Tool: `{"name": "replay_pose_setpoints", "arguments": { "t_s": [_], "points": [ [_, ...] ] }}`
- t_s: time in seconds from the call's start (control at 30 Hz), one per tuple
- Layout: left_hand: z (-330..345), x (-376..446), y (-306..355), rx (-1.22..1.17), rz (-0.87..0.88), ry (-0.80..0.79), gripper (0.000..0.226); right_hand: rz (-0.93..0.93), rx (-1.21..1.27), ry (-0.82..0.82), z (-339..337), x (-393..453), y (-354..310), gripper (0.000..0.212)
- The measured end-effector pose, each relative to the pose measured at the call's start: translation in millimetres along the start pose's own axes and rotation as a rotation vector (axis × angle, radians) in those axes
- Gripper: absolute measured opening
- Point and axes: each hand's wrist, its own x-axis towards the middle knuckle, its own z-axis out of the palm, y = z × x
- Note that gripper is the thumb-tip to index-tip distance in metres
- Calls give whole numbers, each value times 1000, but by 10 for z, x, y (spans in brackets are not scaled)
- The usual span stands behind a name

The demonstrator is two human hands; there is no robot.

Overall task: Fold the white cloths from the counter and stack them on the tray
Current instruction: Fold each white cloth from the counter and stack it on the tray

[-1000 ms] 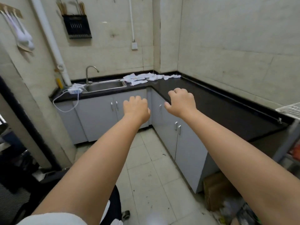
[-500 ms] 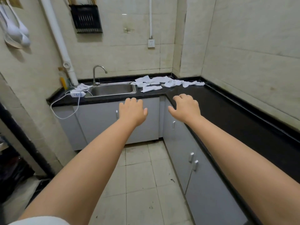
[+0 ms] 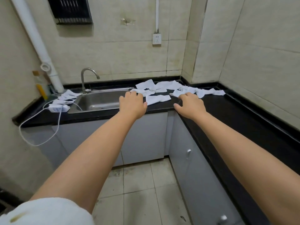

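Observation:
Several crumpled white cloths (image 3: 164, 88) lie scattered in the corner of the black counter (image 3: 243, 111), from the sink's right edge to the right wall. One cloth (image 3: 157, 99) lies nearest, between my hands. My left hand (image 3: 132, 104) hovers at the sink's right end, fingers loosely bent, holding nothing. My right hand (image 3: 189, 104) is stretched out over the counter's inner corner, fingers spread and empty, near another cloth (image 3: 177, 93). No tray is in view.
A steel sink (image 3: 99, 101) with a tap (image 3: 86, 78) is set in the counter on the left. More white cloths and a white cable (image 3: 60, 103) lie left of the sink. Grey cabinets (image 3: 146, 137) stand below, and a wall socket (image 3: 157, 38) is above.
The view has moved closer to the counter corner. Both hands have reached forward and now hover over the counter's edge by the cloths.

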Motion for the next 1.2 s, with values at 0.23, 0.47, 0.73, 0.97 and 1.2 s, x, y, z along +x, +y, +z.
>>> {"name": "replay_pose_setpoints", "arguments": {
  "t_s": [0.23,0.47,0.73,0.97,1.2],
  "points": [
    [948,1527,-76,-11,19,-143,40,73,69,-169,839,1598,539,43],
    [1853,3054,-201,-31,-30,-364,39,113,117,-327,1722,3267,908,38],
    [3011,4177,-432,-166,-24,-584,31,161,110,-418,3008,4329,710,32],
    [3779,4734,-445,-261,131,-637,34,235,156,-336,3748,4731,583,34],
    [4124,5029,-541,-293,329,-770,29,-11,-110,-637,4084,5214,636,59]
  ]
}}
